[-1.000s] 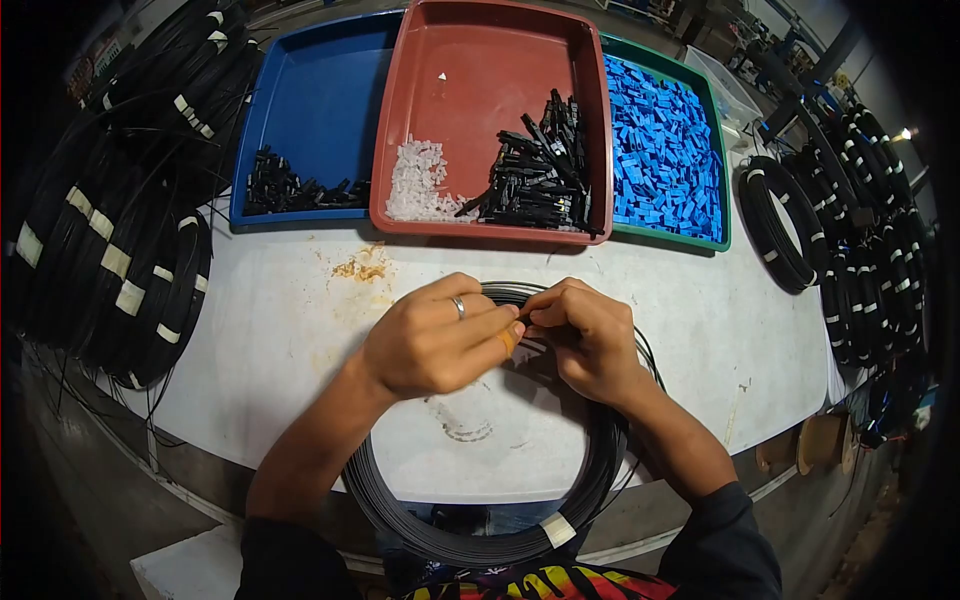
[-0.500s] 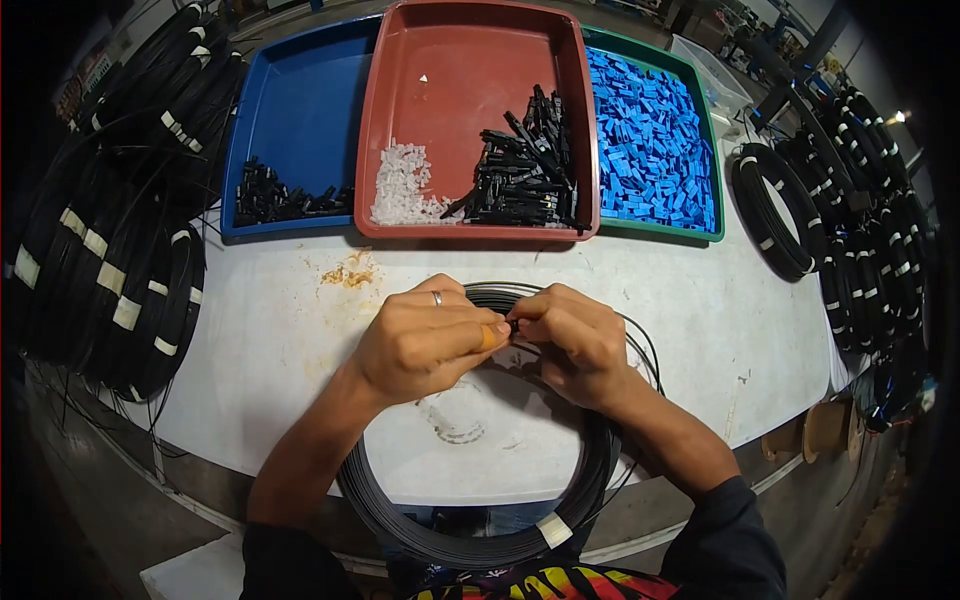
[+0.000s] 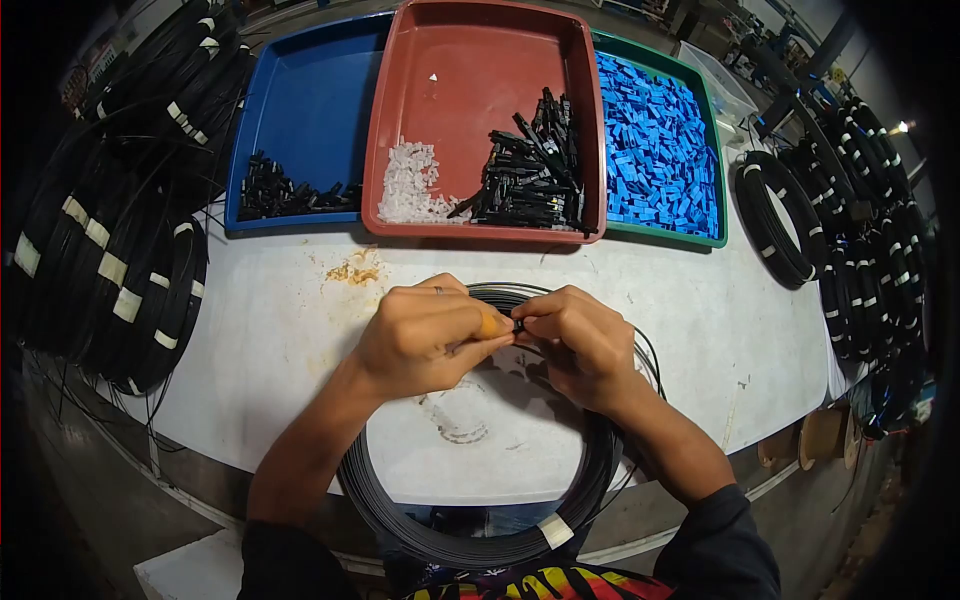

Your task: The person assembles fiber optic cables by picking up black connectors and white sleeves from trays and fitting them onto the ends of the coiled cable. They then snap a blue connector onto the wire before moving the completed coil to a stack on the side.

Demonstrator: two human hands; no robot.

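My left hand [image 3: 430, 335] and my right hand [image 3: 585, 345] meet fingertip to fingertip over the far side of a black cable coil [image 3: 385, 510]. Between the pinched fingers shows a small black piece [image 3: 517, 326], gripped from both sides; its shape is mostly hidden. The coil hangs partly over the table's near edge, with a pale tape band around it. Loose cable loops stick out to the right of my right hand.
Behind my hands stand a blue tray [image 3: 310, 90] with black parts, a red tray [image 3: 470, 60] with white and black parts, and a green tray [image 3: 722, 200] of blue pieces. Taped black coils [image 3: 110, 270] are piled left; more coils [image 3: 780, 218] lie right.
The whole view has shifted slightly. My left hand has turned a little, and its ring shows less. Both hands stay together at the small black piece.
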